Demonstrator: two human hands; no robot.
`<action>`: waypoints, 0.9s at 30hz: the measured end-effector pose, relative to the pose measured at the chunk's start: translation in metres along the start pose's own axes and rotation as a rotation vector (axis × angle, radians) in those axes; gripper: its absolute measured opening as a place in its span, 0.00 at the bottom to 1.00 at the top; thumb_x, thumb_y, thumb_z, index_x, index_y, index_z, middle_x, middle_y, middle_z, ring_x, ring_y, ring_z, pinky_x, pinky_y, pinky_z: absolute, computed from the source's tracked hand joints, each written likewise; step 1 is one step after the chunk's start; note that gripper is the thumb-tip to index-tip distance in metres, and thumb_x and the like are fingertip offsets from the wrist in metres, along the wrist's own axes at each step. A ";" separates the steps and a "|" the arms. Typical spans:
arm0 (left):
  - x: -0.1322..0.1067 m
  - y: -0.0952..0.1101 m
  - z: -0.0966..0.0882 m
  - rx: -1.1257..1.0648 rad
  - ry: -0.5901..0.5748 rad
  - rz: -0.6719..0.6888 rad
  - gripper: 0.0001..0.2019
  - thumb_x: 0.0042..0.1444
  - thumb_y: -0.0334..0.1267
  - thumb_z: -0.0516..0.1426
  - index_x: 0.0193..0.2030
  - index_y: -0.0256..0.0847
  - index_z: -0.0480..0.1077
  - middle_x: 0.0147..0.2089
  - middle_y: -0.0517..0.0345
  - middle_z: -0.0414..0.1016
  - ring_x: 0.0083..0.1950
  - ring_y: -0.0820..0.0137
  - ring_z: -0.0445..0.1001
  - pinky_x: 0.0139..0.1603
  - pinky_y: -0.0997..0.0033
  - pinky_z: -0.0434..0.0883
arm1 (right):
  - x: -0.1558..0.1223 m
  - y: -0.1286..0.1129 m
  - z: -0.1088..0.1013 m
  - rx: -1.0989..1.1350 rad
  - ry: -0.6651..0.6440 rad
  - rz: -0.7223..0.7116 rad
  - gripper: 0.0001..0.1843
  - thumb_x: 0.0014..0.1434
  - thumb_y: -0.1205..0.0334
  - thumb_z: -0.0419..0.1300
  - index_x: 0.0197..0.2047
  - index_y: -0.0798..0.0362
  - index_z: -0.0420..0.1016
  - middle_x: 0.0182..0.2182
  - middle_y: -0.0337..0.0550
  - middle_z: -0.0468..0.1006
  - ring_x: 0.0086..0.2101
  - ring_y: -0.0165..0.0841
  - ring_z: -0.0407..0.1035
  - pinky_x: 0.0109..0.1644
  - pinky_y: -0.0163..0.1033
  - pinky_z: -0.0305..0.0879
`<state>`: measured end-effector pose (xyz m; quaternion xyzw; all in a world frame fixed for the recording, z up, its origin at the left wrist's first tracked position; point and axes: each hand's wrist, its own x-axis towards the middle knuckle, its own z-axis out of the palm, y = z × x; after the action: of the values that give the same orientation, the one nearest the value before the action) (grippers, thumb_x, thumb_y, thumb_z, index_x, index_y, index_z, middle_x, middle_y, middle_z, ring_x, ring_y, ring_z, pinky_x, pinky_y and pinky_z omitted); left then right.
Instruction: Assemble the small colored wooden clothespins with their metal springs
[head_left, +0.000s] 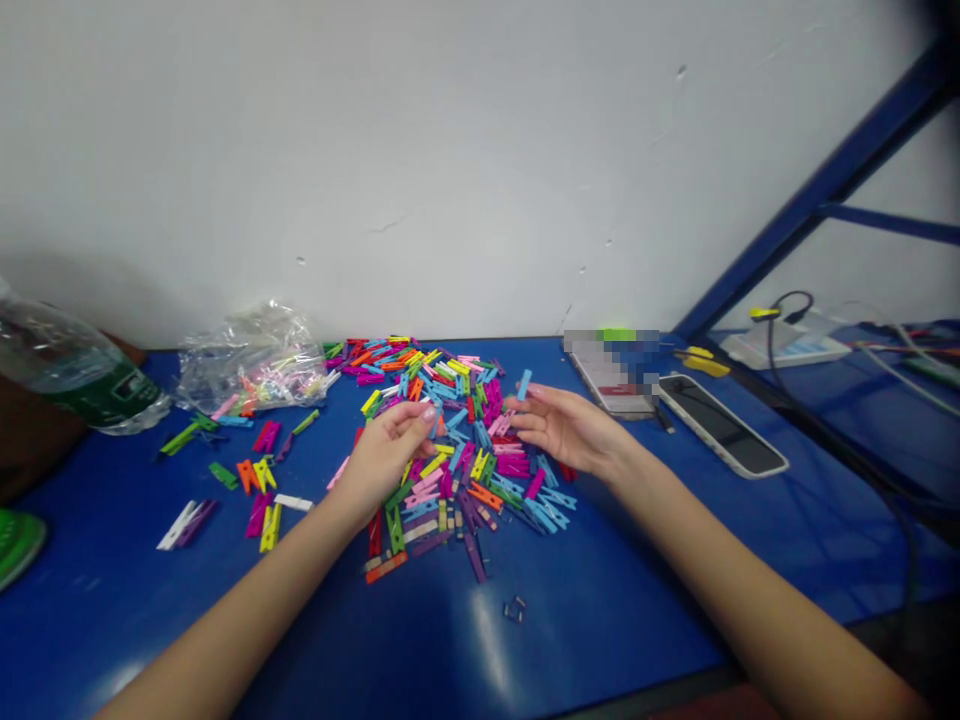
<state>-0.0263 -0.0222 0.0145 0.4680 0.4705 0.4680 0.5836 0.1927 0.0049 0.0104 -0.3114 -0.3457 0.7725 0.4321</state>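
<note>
Blue workbench (630, 600) holds coloured clothespins (457, 450) heaped within reach between the hands, left hand (386, 455) pinched on something hidden, right hand (562, 430) spread open.

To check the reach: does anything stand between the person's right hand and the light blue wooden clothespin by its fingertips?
Nothing visible does. The light blue wooden clothespin lies right at the fingertips of the right hand, above the pile of coloured clothespins. Whether they touch, I cannot tell.
</note>
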 end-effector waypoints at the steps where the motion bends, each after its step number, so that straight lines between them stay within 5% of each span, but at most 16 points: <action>1: 0.000 0.000 0.000 0.006 0.003 -0.004 0.14 0.42 0.45 0.58 0.33 0.36 0.67 0.22 0.65 0.67 0.21 0.80 0.64 0.22 0.82 0.59 | 0.000 -0.001 0.000 0.002 0.000 0.000 0.06 0.55 0.69 0.51 0.32 0.58 0.69 0.31 0.45 0.77 0.30 0.31 0.73 0.32 0.32 0.71; 27: -0.003 0.004 0.002 0.128 0.018 0.026 0.16 0.42 0.46 0.58 0.33 0.36 0.66 0.21 0.64 0.68 0.20 0.78 0.63 0.21 0.80 0.59 | -0.005 0.004 0.021 -0.072 -0.056 -0.013 0.10 0.49 0.60 0.60 0.30 0.58 0.65 0.23 0.43 0.77 0.24 0.32 0.73 0.28 0.34 0.69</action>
<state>-0.0254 -0.0249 0.0190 0.5062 0.4985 0.4487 0.5422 0.1770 -0.0069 0.0202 -0.3029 -0.3873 0.7651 0.4158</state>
